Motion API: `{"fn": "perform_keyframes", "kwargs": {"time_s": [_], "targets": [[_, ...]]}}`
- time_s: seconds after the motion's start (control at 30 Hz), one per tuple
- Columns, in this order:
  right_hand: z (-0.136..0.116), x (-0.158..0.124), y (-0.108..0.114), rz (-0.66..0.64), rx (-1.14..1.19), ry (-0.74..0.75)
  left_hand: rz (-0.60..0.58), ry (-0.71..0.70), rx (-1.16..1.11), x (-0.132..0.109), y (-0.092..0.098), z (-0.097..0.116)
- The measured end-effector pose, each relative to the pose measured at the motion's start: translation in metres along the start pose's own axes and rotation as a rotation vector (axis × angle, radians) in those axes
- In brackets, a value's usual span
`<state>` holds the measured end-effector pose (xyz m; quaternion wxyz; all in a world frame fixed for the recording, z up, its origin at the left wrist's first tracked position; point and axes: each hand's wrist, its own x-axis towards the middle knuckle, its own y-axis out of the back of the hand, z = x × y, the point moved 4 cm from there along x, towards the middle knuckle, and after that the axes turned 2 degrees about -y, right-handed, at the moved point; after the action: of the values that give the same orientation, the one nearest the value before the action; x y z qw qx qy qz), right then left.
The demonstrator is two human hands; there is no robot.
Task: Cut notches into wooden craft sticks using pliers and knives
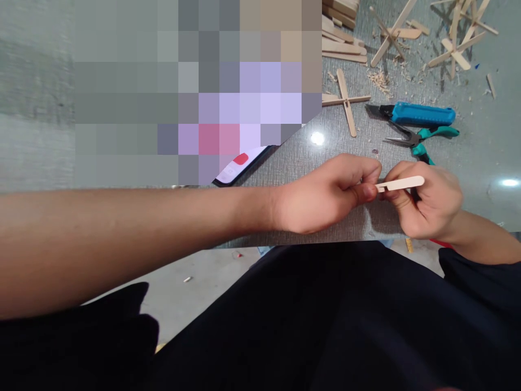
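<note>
My left hand (325, 193) and my right hand (427, 203) meet over the near edge of a grey table (305, 157). A pale wooden craft stick (401, 183) with a notched left end lies between them. My right hand's fingers are curled round its right part. The fingertips of my left hand are pinched together at the notched end. Both hands hover just above the tabletop.
Behind the hands lie a blue utility knife (419, 114) and teal-handled pliers (423, 138). A crossed pair of sticks (345, 100), a stack of sticks (342, 32), further stick crosses (458, 38) and wood shavings sit farther back. A phone (240, 165) lies left.
</note>
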<state>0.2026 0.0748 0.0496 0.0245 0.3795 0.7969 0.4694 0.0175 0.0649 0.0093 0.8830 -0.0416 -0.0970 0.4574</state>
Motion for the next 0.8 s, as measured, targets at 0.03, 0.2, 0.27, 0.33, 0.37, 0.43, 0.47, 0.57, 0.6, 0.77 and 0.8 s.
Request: {"fn": "perform_keyframes", "kwargs": {"time_s": [0.03, 0.2, 0.27, 0.33, 0.37, 0.43, 0.47, 0.57, 0.6, 0.77, 0.8], "targets": [[0.000, 0.000, 0.000, 0.002, 0.006, 0.002, 0.006, -0.001, -0.004, 0.000, 0.000, 0.000], [-0.002, 0.002, 0.007, -0.024, -0.004, -0.001, 0.012, -0.008, -0.154, -0.003, -0.002, -0.003], [-0.001, 0.003, 0.011, -0.041, -0.027, 0.005, 0.020, 0.019, -0.268, -0.005, -0.003, -0.005], [0.002, 0.006, 0.014, -0.051, -0.041, 0.033, 0.023, 0.054, -0.377, -0.007, -0.005, -0.005], [0.005, 0.008, 0.016, -0.051, -0.044, 0.049, 0.020, 0.055, -0.426, -0.008, -0.006, -0.005], [0.013, 0.011, 0.018, -0.009, -0.016, 0.069, 0.035, 0.022, -0.489, -0.008, -0.005, -0.002], [0.017, 0.012, 0.019, 0.035, 0.015, 0.079, 0.058, 0.009, -0.502, -0.008, -0.004, -0.001], [0.021, 0.014, 0.020, 0.125, 0.082, 0.118, 0.122, 0.047, -0.518, -0.008, -0.003, -0.002], [0.020, 0.014, 0.019, 0.098, 0.072, 0.109, 0.130, 0.086, -0.524, -0.008, -0.004, -0.003], [0.014, 0.008, 0.011, -0.164, -0.012, -0.094, 0.093, 0.136, -0.523, -0.011, -0.010, -0.006], [0.015, 0.006, 0.011, -0.177, -0.019, -0.136, 0.082, 0.118, -0.525, -0.012, -0.010, -0.005]]}}
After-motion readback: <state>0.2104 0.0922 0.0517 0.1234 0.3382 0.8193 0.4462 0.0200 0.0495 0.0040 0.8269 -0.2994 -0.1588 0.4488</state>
